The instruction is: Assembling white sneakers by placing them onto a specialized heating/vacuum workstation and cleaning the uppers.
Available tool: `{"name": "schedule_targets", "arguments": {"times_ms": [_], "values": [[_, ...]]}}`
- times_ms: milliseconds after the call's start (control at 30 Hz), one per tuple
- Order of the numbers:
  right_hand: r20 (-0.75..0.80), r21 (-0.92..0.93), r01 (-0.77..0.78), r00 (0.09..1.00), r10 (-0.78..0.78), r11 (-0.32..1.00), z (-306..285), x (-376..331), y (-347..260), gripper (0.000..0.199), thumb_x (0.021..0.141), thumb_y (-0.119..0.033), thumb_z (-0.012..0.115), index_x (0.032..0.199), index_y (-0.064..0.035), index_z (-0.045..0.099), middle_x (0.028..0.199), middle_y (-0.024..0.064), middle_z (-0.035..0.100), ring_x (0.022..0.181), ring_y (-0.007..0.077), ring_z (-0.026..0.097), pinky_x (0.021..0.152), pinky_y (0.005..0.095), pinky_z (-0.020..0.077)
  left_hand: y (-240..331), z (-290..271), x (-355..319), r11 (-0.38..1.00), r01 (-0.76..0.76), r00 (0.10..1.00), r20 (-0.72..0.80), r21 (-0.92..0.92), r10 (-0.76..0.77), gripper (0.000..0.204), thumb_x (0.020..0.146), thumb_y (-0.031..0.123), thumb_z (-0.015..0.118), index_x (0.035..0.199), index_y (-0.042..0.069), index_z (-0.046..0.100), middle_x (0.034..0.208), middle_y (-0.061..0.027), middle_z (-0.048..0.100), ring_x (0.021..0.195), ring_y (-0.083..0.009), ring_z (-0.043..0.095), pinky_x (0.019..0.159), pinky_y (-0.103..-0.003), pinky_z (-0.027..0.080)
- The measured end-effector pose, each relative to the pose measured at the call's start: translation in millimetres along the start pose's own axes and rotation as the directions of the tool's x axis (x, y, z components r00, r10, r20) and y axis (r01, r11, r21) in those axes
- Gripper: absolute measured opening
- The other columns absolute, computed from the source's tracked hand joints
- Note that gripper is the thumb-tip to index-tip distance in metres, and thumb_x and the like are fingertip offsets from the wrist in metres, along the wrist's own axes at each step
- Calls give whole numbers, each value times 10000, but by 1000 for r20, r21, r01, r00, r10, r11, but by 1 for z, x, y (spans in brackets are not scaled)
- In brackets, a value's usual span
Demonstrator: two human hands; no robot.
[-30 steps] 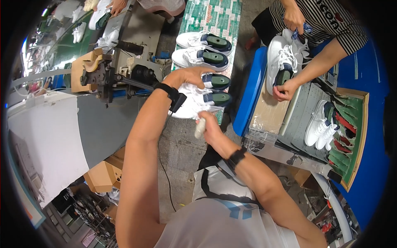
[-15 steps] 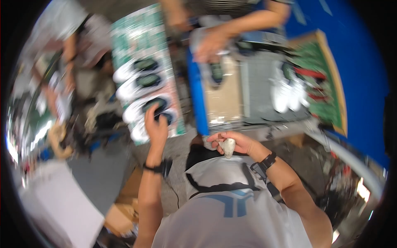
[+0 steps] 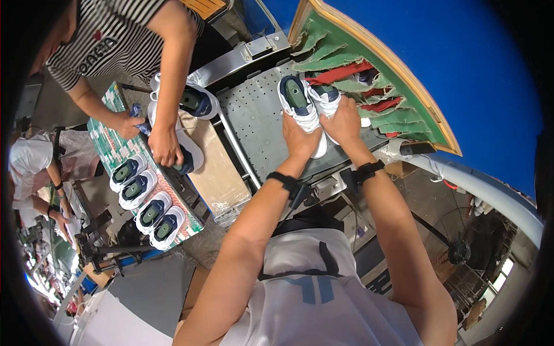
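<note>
A pair of white lace-up sneakers with dark linings sits on a grey perforated tray (image 3: 254, 124). My left hand (image 3: 301, 139) is closed around the front of the left sneaker (image 3: 297, 97). Fingers curled, my right hand (image 3: 344, 118) grips the right sneaker (image 3: 325, 96), whose toe is partly hidden by my hands. Beside my right hand shows a small white piece (image 3: 365, 122); whether the hand touches it I cannot tell. Both sneakers lie side by side, heels pointing away from me.
Beyond the tray, green flaps and red strips hang in a wood-edged opening (image 3: 398, 75). At left, a co-worker's hand (image 3: 165, 144) is on a white shoe over a brown board (image 3: 222, 167). Several white sneakers stand on a green patterned board (image 3: 193, 222).
My left hand has left the sneakers on the patterned board, and my right hand has risen from my waist. Both now hold sneakers on the tray. The view has turned right.
</note>
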State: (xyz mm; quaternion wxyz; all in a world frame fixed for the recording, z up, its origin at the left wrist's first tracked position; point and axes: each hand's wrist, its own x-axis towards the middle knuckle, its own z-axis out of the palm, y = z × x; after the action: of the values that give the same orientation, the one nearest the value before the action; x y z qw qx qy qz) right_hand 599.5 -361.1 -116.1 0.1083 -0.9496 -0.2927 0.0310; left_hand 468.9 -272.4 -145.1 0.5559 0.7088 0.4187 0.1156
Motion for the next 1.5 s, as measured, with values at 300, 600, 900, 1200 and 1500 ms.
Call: {"name": "schedule_targets", "arguments": {"times_ms": [300,600,900,1200,1500], "values": [[326,7,-89,942,82,996,-30,43,-4,714,761,-550,887,1222,-20,763,1200,257,786,1131,402,764,987,480,608,11,16,20,942,146,955,-205,-301,-213,959,680,131,968,1505,15,492,1290,-163,718,1201,-343,708,1062,-439,557],[641,628,-436,759,-112,645,-103,-15,-4,490,877,-310,860,1225,30,798,1148,125,821,1032,206,764,944,358,576,2,-147,-88,548,350,935,316,-759,-161,672,982,257,781,1537,-25,528,1365,-109,712,1230,-224,699,1075,-380,556],[481,403,-64,863,-152,913,-54,-198,-116,619,781,-443,915,1119,41,728,1120,258,750,1048,433,741,932,487,596,-89,-265,-222,895,248,914,-217,-370,-343,801,829,61,867,1517,-8,462,1340,-152,668,1190,-269,686,1057,-403,550],[436,226,52,887,-149,973,-35,-245,-178,813,776,-520,928,1255,49,601,1199,300,689,1110,455,715,929,505,598,-134,-293,-230,883,139,976,-91,-449,-200,1161,855,280,945,1719,-33,237,1641,-257,473,1505,-354,492,1251,-448,393],[709,703,-672,685,-168,232,-102,-290,-147,636,1046,-404,705,1543,-45,538,1132,96,759,941,162,698,834,322,567,-133,-407,-207,276,84,976,24,-958,-216,342,1145,234,620,1377,-18,614,1321,-174,743,1225,-331,744,1055,-466,627]]}}
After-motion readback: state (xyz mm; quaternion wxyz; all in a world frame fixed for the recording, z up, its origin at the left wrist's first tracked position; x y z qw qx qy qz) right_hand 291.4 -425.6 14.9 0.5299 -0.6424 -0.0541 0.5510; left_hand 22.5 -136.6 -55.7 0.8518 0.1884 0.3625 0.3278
